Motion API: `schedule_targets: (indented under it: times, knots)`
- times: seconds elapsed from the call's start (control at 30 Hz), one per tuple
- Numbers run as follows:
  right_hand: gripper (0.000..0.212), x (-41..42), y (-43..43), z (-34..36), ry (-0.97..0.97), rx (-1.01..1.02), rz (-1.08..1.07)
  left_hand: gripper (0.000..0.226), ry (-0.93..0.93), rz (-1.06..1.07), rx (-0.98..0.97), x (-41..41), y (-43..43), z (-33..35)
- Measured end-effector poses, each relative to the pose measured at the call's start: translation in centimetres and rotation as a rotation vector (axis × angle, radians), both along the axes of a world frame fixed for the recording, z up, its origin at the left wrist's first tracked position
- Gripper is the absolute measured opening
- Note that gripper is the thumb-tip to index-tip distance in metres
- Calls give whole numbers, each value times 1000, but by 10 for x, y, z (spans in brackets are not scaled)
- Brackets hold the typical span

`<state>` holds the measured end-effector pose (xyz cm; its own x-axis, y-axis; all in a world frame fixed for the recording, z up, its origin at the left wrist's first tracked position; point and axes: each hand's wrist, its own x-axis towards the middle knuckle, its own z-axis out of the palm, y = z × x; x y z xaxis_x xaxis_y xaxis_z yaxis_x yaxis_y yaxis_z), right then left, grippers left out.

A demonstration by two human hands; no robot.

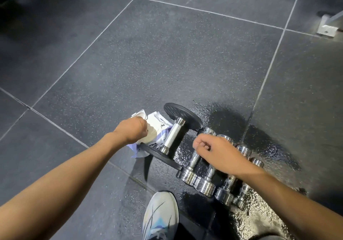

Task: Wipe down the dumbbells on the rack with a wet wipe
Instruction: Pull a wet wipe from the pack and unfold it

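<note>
A white wet wipe pack (160, 122) lies on the floor with its lid (139, 114) flipped open. My left hand (131, 130) is on the pack, fingers curled down at the opening and pinching the pale wet wipe (150, 134) there. Right beside the pack lies a dumbbell with black plates and a chrome handle (173, 135). To its right, several small chrome dumbbells (204, 185) lie side by side on the floor. My right hand (217, 152) hovers over them with curled fingers and holds nothing. No rack is in view.
The floor is dark speckled rubber tiles with pale seams. A wet, shiny patch (232, 121) spreads under and behind the dumbbells. My white shoe (160, 215) stands just below them. A white metal bracket (327, 26) sits at the far right.
</note>
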<state>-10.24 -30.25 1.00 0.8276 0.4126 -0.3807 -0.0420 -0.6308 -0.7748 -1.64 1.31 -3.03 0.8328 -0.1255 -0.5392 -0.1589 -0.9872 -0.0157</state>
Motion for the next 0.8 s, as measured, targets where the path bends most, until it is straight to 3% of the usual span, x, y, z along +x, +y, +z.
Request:
schedule_targets:
  times: [0.1,0.23,0.43,0.67,0.8]
  knots:
    - [17,8,12,4,-9,59,-56,33,-11,58,-224,0,10,19]
    - [16,14,25,9,-14,110,-97,22,-83,165,-471,-13,16,38]
    - [16,22,42,11,-37,115,-72,13,-74,153,-389,-29,27,26]
    - [10,45,81,-6,-76,37,120,14,-85,182,-494,-39,26,24]
    - [25,63,118,-15,-131,-35,220,22,-80,170,-529,-43,27,23]
